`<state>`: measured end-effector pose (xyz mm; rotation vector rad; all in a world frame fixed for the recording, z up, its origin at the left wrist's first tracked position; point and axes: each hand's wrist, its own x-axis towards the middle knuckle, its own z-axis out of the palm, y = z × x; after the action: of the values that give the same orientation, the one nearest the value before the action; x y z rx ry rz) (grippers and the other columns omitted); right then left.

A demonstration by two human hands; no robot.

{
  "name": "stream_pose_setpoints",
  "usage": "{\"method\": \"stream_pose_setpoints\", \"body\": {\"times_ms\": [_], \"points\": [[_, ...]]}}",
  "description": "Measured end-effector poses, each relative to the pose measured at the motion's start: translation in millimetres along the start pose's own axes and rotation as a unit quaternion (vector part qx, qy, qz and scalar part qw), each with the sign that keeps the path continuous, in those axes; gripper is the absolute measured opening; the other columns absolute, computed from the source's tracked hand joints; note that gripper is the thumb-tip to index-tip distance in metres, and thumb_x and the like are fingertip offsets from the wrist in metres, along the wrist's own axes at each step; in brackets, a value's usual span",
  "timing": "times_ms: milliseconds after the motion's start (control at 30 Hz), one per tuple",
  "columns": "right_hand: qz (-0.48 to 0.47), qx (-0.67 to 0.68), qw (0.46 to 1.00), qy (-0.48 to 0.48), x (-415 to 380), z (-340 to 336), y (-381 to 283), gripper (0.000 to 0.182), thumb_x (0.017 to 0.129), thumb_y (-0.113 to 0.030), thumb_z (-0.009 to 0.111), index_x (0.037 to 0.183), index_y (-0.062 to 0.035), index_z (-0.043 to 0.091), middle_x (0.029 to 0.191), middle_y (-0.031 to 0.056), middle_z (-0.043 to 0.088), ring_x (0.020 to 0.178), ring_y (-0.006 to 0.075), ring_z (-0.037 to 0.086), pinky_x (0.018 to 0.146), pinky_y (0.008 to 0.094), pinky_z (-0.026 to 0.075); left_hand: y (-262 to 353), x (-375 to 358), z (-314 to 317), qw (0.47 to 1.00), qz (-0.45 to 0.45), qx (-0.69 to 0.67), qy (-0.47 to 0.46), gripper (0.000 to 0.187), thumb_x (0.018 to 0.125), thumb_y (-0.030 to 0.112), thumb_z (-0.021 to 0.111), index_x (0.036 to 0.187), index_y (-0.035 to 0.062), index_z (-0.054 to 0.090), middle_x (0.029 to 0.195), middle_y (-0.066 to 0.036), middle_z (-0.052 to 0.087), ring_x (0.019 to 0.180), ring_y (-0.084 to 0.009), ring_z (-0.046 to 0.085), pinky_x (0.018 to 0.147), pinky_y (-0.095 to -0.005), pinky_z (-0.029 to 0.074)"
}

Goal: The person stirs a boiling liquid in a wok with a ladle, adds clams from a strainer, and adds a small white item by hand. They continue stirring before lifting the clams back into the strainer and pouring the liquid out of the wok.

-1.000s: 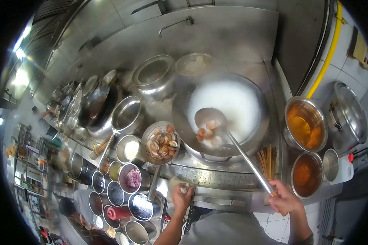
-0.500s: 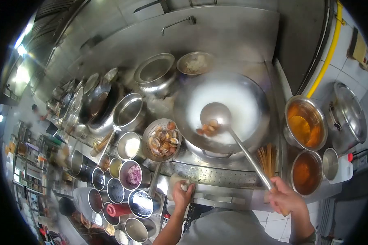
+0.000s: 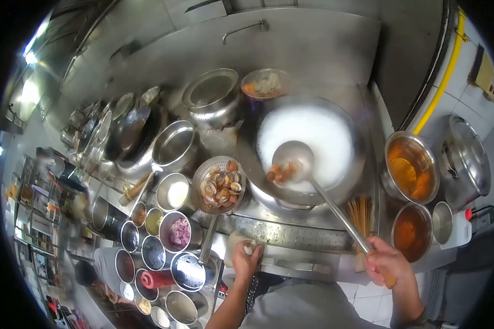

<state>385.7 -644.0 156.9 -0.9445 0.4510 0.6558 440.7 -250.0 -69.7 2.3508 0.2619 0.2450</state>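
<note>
My right hand (image 3: pixel 388 262) is wrapped round the wooden end of a long ladle (image 3: pixel 340 213). The ladle's bowl hangs over a large wok (image 3: pixel 329 194) and carries several brownish-orange pieces (image 3: pixel 282 171). White, foamy liquid (image 3: pixel 318 129) fills much of the wok. At the front edge of the stove, my left hand (image 3: pixel 246 259) is closed on a pale folded cloth (image 3: pixel 234 244). Left of the wok, a perforated strainer (image 3: pixel 207 205) holds opened clams (image 3: pixel 220 188); its handle (image 3: pixel 209 241) points toward me, resting over the metal pots.
Several metal pots stand at left, one with chopped purple onion (image 3: pixel 179 232); a red bottle (image 3: pixel 156 279) lies among them. At right are a pot of orange liquid (image 3: pixel 403 167), a reddish one (image 3: pixel 409 233) and a bamboo brush (image 3: pixel 359 219). A tap (image 3: pixel 244 30) juts from the back wall.
The ladle's bowl has shifted slightly right and down over the wok, still carrying the pieces. Steam has thinned, showing orange bits in the back bowl. My left hand stays on the cloth.
</note>
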Motion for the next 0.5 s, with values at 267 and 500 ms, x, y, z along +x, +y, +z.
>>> {"method": "stream_pose_setpoints", "body": {"times_ms": [267,500], "points": [[0.002,0.196,0.976,-0.098,14.0,-20.1,33.4,0.046,0.096,-0.005,0.058,0.136,-0.0221,0.043,0.081,0.0113,0.052,0.046,0.0173,0.048,0.038,0.0331,0.038,-4.9,-1.8,3.7,1.0,-0.007,-0.005,-0.002,0.043,0.077,0.031,0.086,0.103,0.0016,0.069,0.099,-0.021,0.069,0.096,-0.0407,0.066,0.087,-0.0453,0.051],[-0.026,0.206,0.97,-0.124,29.4,14.1,49.7,0.043,0.098,-0.006,0.056,0.136,-0.0217,0.044,0.082,0.0108,0.05,0.046,0.0155,0.047,0.038,0.0318,0.038,-11.8,-1.3,1.4,0.999,0.028,-0.02,-0.006,0.045,0.077,0.032,0.086,0.104,0.0002,0.069,0.099,-0.021,0.069,0.096,-0.0396,0.066,0.086,-0.0457,0.051]]}}
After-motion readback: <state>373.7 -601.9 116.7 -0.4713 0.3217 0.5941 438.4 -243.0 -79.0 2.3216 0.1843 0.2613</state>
